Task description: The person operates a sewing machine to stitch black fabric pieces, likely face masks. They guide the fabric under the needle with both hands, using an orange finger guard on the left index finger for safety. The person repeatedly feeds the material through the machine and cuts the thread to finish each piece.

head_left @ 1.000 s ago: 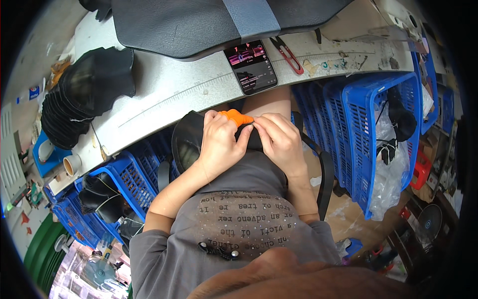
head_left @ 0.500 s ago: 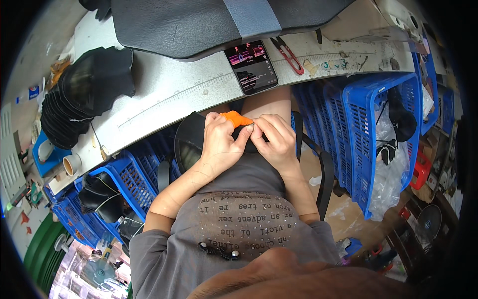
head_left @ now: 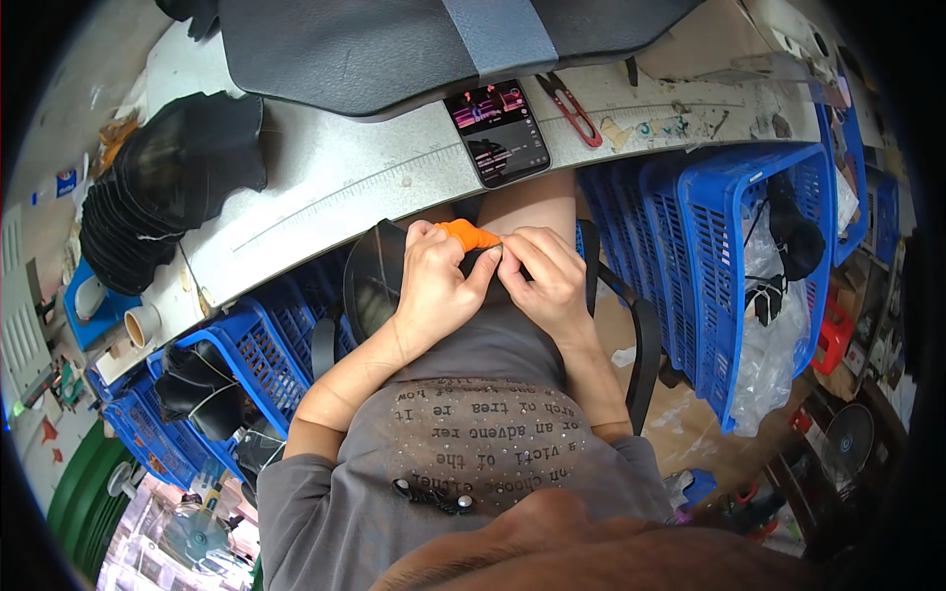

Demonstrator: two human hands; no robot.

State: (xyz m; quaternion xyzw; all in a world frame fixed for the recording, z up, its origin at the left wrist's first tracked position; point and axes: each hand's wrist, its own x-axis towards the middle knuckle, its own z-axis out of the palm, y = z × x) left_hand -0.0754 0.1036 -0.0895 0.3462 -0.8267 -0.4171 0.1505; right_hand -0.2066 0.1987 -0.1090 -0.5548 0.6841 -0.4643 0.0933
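Observation:
Above my lap, just in front of the table edge, both my hands meet fingertip to fingertip. My left hand (head_left: 435, 281) is closed around a bright orange piece (head_left: 467, 235) that tapers toward the right; its kind is not clear. At its narrow end, the thumb and fingers of my right hand (head_left: 545, 273) are pinched together. Whatever lies between those fingertips is too small or hidden to name. A black curved piece (head_left: 372, 287) rests on my lap beside my left hand, partly covered by it.
On the grey table (head_left: 325, 187) lie a phone (head_left: 499, 138) with its screen lit, red-handled snips (head_left: 572, 110), a large black leather-like panel (head_left: 365, 49) and a stack of black curved pieces (head_left: 168, 182). Blue crates (head_left: 714, 276) stand right, more blue crates (head_left: 261, 360) left.
My hands and the orange piece have barely moved; the grip looks the same. The picture on the phone screen differs slightly.

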